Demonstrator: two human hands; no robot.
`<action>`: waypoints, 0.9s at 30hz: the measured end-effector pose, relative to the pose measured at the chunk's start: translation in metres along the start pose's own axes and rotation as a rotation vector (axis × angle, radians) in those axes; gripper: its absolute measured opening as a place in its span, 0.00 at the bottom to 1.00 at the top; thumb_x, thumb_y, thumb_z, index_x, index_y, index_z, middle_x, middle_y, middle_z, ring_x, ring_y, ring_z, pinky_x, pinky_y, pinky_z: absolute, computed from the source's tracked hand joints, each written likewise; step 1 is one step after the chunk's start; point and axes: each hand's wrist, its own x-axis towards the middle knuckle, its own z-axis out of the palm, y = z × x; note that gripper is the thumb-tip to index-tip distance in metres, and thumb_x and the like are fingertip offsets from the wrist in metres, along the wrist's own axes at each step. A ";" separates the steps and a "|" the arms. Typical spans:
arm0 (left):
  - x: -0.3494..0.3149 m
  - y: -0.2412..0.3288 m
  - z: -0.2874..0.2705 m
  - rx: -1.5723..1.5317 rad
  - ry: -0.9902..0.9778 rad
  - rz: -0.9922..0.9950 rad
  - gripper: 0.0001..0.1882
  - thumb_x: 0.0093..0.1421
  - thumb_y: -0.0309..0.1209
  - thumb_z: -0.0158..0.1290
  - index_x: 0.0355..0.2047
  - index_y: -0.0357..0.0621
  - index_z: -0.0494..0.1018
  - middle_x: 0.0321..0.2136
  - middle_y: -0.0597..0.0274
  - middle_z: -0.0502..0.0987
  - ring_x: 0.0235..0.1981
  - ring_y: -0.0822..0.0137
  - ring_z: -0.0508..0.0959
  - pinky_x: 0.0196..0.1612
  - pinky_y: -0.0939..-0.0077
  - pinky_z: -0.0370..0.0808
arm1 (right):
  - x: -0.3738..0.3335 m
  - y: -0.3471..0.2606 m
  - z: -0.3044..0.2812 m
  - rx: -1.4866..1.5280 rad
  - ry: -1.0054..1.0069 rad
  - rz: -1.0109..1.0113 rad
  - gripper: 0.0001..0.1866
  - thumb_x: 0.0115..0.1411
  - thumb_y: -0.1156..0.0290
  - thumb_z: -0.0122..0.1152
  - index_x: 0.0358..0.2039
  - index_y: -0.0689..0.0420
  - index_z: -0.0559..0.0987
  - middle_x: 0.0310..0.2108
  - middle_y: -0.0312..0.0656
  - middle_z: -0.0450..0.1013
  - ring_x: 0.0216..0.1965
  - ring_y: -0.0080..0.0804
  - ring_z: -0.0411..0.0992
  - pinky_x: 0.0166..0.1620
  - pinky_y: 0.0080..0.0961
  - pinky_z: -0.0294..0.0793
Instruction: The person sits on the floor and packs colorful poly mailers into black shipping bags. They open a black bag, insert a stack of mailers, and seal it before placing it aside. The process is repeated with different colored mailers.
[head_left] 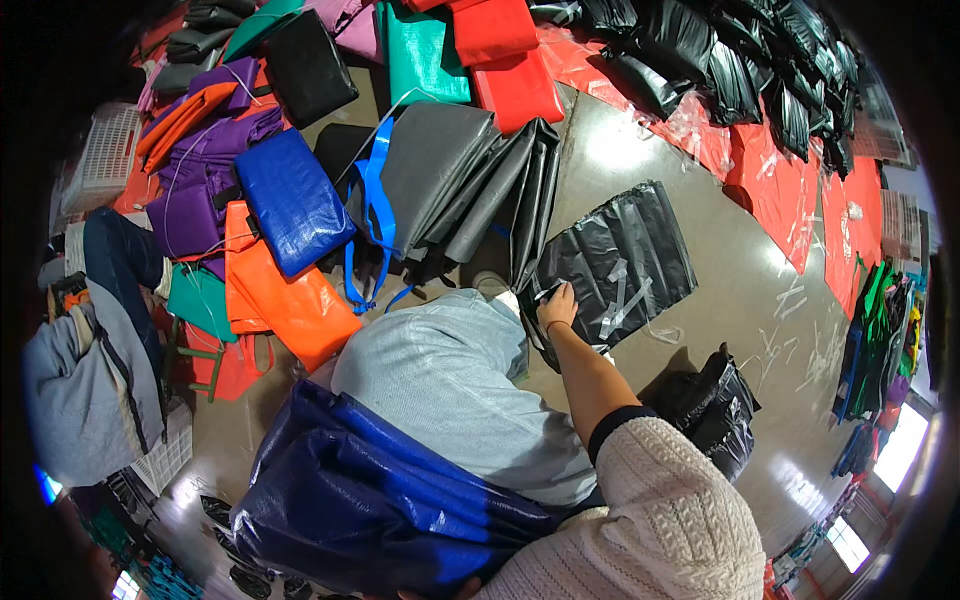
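Observation:
My right hand (560,305) reaches forward, its fingers closed on the near left edge of a black plastic bag (625,260). That bag lies flat and creased on the floor, with strips of clear tape on it. Across my lap, over grey-blue trousers (430,375), drapes a glossy dark blue bag (380,490). At the bottom edge, under this blue bag, a sliver of my left hand (465,589) shows; its grip is hidden. Just ahead stand folded dark grey bags (435,170) with a bright blue strap (375,190) beside them.
Blue (293,200), orange (290,300) and purple (200,160) folded bags are piled at left, near a seated person (90,370). Filled black bags (690,60) sit on red sheeting (770,200) at far right. A crumpled black bag (715,410) lies beside my right arm.

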 end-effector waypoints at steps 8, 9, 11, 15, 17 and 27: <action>-0.002 0.002 0.000 0.023 0.024 0.019 0.36 0.59 0.55 0.50 0.66 0.63 0.57 0.68 0.55 0.49 0.65 0.29 0.47 0.51 0.13 0.54 | -0.002 0.015 -0.020 -0.164 -0.036 -0.504 0.36 0.51 0.66 0.63 0.63 0.38 0.66 0.69 0.54 0.46 0.66 0.60 0.51 0.64 0.43 0.57; -0.002 0.001 -0.001 0.024 0.024 0.016 0.36 0.59 0.55 0.50 0.66 0.63 0.57 0.68 0.55 0.49 0.65 0.29 0.47 0.51 0.13 0.54 | -0.003 0.012 -0.016 -0.161 -0.081 -0.424 0.37 0.53 0.64 0.62 0.64 0.39 0.64 0.70 0.54 0.43 0.66 0.61 0.51 0.64 0.44 0.57; -0.003 0.000 -0.001 0.021 0.021 0.013 0.35 0.59 0.55 0.50 0.65 0.63 0.58 0.68 0.56 0.49 0.65 0.30 0.48 0.51 0.13 0.54 | -0.006 0.006 -0.010 -0.106 -0.142 -0.323 0.38 0.55 0.61 0.61 0.66 0.39 0.60 0.71 0.53 0.38 0.67 0.60 0.48 0.64 0.47 0.56; -0.002 -0.002 -0.002 0.023 0.008 0.005 0.35 0.60 0.55 0.49 0.65 0.64 0.58 0.67 0.57 0.50 0.65 0.30 0.48 0.50 0.13 0.54 | -0.005 -0.005 0.002 -0.074 -0.134 -0.294 0.40 0.57 0.58 0.60 0.68 0.45 0.55 0.71 0.53 0.37 0.67 0.61 0.46 0.65 0.45 0.57; -0.001 -0.003 -0.003 0.022 0.000 0.002 0.34 0.60 0.55 0.49 0.65 0.64 0.58 0.67 0.58 0.50 0.65 0.30 0.48 0.50 0.13 0.54 | -0.005 -0.007 0.007 -0.025 -0.121 -0.250 0.40 0.57 0.58 0.59 0.68 0.47 0.55 0.71 0.51 0.38 0.66 0.62 0.47 0.65 0.45 0.57; 0.002 -0.004 -0.005 0.032 -0.019 0.010 0.33 0.60 0.55 0.48 0.64 0.65 0.59 0.67 0.62 0.51 0.65 0.31 0.49 0.50 0.12 0.54 | -0.011 -0.010 0.021 -0.014 0.064 -0.287 0.38 0.59 0.60 0.58 0.67 0.54 0.55 0.69 0.51 0.47 0.65 0.61 0.50 0.66 0.44 0.53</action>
